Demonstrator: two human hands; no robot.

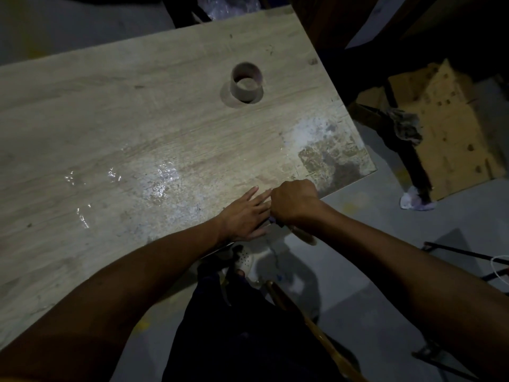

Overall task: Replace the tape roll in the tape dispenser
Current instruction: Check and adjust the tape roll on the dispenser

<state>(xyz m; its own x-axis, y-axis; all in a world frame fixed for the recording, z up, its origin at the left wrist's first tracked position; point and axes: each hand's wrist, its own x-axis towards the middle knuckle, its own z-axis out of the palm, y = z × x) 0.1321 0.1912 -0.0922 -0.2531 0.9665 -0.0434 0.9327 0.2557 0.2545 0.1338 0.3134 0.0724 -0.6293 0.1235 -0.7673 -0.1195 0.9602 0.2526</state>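
An empty brown cardboard tape core (246, 82) stands upright on the wooden table (132, 128), far from both hands. At the table's near edge my right hand (293, 202) is closed in a fist around the tape dispenser's handle (303, 235), whose tan end sticks out below the fist. The dispenser's body is almost wholly hidden under my hands; a small purple bit shows between them. My left hand (246, 215) lies flat with fingers spread, pressing down right beside the right fist. No fresh tape roll is clearly visible.
Shiny strips of clear tape (165, 175) are stuck to the tabletop. A worn cardboard box (451, 125) sits on the floor at right. My foot in a white shoe (243, 257) and a wooden chair part (311, 323) are below the table edge.
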